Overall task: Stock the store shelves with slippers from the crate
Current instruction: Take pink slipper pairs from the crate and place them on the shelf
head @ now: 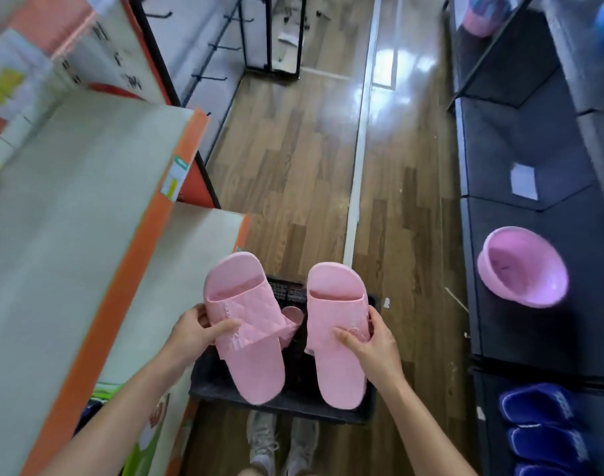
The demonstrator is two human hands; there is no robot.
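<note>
In the lower middle of the frame, over the black crate (225,386), our left hand (194,329) grips the left slipper (249,359) at its strap, with the thumb on top and the fingers curled round the outer edge. Our right hand (369,341) grips the right slipper (338,369) the same way. The two are apart. Both long axes run from bottom to top of the frame, toes toward the top, and the left one leans a little left. A shelf (70,218) stands at left.
</note>
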